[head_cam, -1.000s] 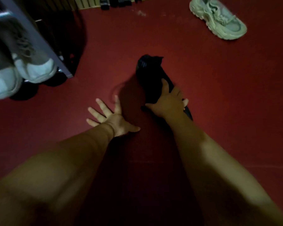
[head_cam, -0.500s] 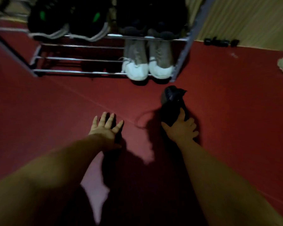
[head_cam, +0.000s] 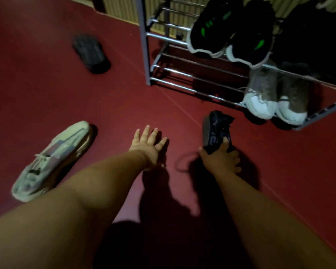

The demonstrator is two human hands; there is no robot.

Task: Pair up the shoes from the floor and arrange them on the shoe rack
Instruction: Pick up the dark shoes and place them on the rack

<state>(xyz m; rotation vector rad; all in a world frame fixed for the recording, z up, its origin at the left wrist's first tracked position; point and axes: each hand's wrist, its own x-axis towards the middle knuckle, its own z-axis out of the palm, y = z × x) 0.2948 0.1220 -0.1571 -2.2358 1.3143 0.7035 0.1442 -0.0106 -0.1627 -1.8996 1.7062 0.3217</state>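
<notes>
My right hand (head_cam: 220,162) grips a black shoe (head_cam: 214,133) by its heel end, toe pointing toward the metal shoe rack (head_cam: 144,45) at the upper right. My left hand (head_cam: 147,143) is spread open, palm down over the red floor, holding nothing. A pale grey sneaker (head_cam: 52,160) lies on the floor to its left. Farther away, another black shoe (head_cam: 90,53) lies sole up. On the rack sit a black pair with green marks (head_cam: 231,35) and, on the bottom shelf, a grey-and-white pair (head_cam: 273,98).
The rack's bottom shelf has bare rails (head_cam: 182,82) left of the grey-and-white pair. A pale ribbed wall (head_cam: 120,8) runs behind the rack. My shadow covers the red floor (head_cam: 47,94) near my arms.
The view has swung left, so the rack now sits at the upper right and two floor shoes have come into sight. My right hand still holds the black shoe; my left hand stays spread.
</notes>
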